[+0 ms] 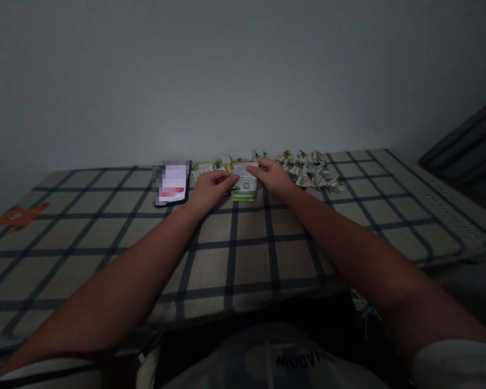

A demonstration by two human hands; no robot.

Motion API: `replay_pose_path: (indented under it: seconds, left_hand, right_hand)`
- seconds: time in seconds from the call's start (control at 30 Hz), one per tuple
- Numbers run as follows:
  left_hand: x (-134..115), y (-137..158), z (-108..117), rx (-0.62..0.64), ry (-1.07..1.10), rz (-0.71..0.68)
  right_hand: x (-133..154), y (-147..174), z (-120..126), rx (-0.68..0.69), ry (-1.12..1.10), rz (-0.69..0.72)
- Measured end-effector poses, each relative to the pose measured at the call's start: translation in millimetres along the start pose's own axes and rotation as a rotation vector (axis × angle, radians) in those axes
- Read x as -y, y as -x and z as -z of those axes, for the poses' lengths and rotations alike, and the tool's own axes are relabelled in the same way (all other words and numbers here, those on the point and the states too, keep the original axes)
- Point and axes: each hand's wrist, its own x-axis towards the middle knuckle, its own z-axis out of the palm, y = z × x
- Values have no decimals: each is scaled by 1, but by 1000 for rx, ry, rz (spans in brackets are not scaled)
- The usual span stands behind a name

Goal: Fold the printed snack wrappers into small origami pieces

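Between my two hands is a small printed paper card [245, 189], white with a green band along its bottom and a square code in the middle. My left hand [214, 188] pinches its left edge, thumb on the printed face. My right hand [272, 175] grips it near the upper right corner, also with the thumb in front. Behind my left hand lies a pile of flat green and yellow printed papers [210, 165], partly hidden. Many small folded paper pieces [314, 167] with pointed corners are heaped to the right of my right hand.
A phone [173, 182] with a lit, partly blurred screen rests left of the papers. The checked cloth [247, 254] covers the table up to the grey wall [243, 81]. An orange item [18, 216] lies at the far left. Dark striped fabric [465, 146] hangs at the right.
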Motion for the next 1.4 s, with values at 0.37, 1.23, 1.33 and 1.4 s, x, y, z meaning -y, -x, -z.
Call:
replay_pose_path:
  seconds: [0.37,1.23,1.33,1.4]
  left_hand:
    - [-2,0,-1,-18,57,-6]
    - [-2,0,0,3,69,23]
    - [0,-1,1,0,49,23]
    - [1,-1,1,8,47,21]
  right_hand:
    - [1,-1,-1,-32,-8,-23]
    - [-1,-2,0,2,-38,-15]
    - [-2,-3,1,4,-39,-20]
    - [-3,-3,1,3,-28,-1]
